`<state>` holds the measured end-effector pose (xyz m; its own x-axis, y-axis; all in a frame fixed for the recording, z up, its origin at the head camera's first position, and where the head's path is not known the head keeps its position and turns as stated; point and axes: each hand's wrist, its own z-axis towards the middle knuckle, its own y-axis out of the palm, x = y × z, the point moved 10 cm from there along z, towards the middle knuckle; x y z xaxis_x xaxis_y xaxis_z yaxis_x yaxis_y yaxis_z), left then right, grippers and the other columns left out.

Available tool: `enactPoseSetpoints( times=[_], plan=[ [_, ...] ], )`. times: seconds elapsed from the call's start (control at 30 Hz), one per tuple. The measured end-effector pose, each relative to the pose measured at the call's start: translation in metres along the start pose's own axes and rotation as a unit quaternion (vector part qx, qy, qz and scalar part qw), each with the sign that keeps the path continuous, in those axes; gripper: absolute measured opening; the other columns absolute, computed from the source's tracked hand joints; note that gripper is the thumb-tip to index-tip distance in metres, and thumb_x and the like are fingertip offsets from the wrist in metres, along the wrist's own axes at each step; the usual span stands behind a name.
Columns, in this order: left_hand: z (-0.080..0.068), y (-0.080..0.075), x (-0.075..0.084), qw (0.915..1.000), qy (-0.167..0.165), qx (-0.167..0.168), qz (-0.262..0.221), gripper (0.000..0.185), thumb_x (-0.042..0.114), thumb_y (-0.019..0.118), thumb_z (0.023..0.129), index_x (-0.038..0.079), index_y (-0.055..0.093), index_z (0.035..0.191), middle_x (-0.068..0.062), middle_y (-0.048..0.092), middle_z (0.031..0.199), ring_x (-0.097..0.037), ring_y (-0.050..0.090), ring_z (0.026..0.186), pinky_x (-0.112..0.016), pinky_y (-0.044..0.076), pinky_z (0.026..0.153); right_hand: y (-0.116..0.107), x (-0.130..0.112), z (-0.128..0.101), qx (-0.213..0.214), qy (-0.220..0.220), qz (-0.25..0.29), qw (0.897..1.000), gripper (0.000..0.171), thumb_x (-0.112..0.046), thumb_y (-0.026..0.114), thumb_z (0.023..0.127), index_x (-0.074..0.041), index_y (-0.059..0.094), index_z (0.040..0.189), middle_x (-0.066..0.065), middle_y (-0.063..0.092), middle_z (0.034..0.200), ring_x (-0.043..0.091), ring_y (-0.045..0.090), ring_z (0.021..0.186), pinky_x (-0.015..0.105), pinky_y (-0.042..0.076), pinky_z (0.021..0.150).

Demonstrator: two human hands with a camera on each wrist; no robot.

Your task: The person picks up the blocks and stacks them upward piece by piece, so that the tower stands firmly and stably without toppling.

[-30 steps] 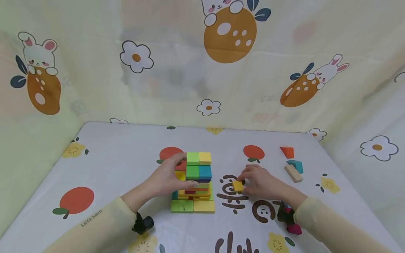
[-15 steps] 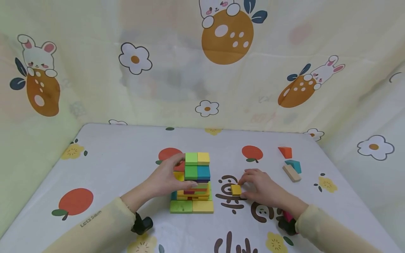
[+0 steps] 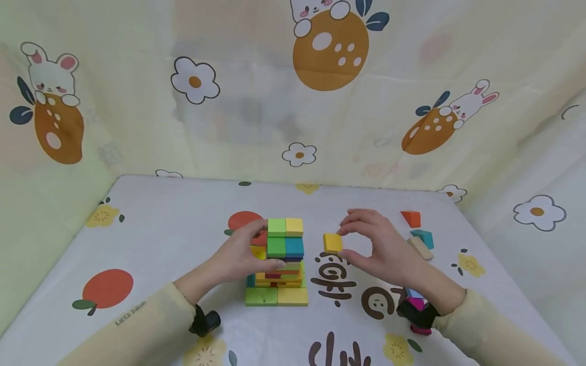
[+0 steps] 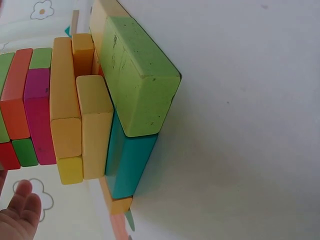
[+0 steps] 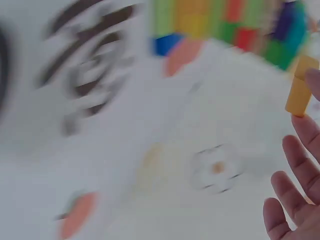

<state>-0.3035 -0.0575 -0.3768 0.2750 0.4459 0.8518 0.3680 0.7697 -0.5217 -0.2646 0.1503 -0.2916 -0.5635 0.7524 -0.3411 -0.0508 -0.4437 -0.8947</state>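
Note:
A tower of colourful wooden blocks (image 3: 285, 247) stands on the cloth, its wide base layer made of a green and a pale yellow block. My left hand (image 3: 235, 256) holds the tower from the left, thumb across its front and fingers reaching behind; those fingertips are mostly hidden. In the left wrist view the tower's lower layers (image 4: 95, 120) fill the left half. To the right of the tower, my right hand (image 3: 382, 249) pinches a yellow block (image 3: 332, 243) in the air. The right wrist view shows this block (image 5: 300, 95) between thumb and index finger, other fingers spread.
An orange triangular block (image 3: 411, 219), a teal block (image 3: 423, 238) and a plain wooden block (image 3: 420, 248) lie at the right. Pink blocks (image 3: 416, 303) are partly hidden under the right wrist. A patterned cloth wall (image 3: 247, 122) rises behind the table.
My right hand has lifted the yellow block off the cloth, up and slightly left towards the tower's upper level. The left hand stays at the tower.

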Motion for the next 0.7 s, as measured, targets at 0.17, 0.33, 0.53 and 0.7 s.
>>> enactPoseSetpoints(
  times=[0.17,0.33,0.53,0.7],
  plan=[
    [0.001,0.0,-0.002,1.0,-0.006,-0.002,-0.001,0.068,0.033,0.088,0.08,0.013,0.056,0.137,-0.003,0.063,0.132,-0.035,0.054,0.133,-0.058,0.046,0.112,-0.004,-0.048,0.022,0.008,-0.043,0.003,0.999,0.027,-0.019,0.085,0.082,-0.011,0.073,0.105,0.006,0.063,0.124,0.033,0.046,0.139,0.064,0.044,0.107],
    [0.001,0.001,-0.001,1.0,0.001,-0.004,-0.009,0.068,0.029,0.087,0.081,0.012,0.055,0.139,-0.005,0.062,0.135,-0.037,0.053,0.134,-0.061,0.044,0.113,0.013,-0.073,0.037,0.008,-0.079,-0.015,0.997,0.024,-0.022,0.084,0.083,-0.013,0.074,0.103,0.007,0.062,0.125,0.035,0.044,0.142,0.066,0.043,0.106],
    [0.001,0.0,0.002,0.9997,0.018,-0.007,-0.014,0.069,0.029,0.087,0.082,0.013,0.055,0.141,-0.003,0.062,0.136,-0.031,0.054,0.133,-0.061,0.043,0.113,0.025,-0.076,0.044,0.002,-0.07,-0.024,0.997,0.026,-0.028,0.085,0.082,-0.015,0.074,0.102,0.007,0.061,0.128,0.034,0.041,0.145,0.066,0.041,0.11],
    [0.0,-0.003,0.002,0.9998,0.016,-0.003,-0.007,0.069,0.029,0.087,0.081,0.014,0.056,0.14,-0.002,0.062,0.135,-0.031,0.055,0.132,-0.059,0.044,0.113,0.028,-0.075,0.047,-0.002,-0.061,-0.017,0.998,0.027,-0.029,0.086,0.082,-0.015,0.074,0.102,0.008,0.061,0.13,0.034,0.041,0.145,0.065,0.039,0.111]
  ],
)
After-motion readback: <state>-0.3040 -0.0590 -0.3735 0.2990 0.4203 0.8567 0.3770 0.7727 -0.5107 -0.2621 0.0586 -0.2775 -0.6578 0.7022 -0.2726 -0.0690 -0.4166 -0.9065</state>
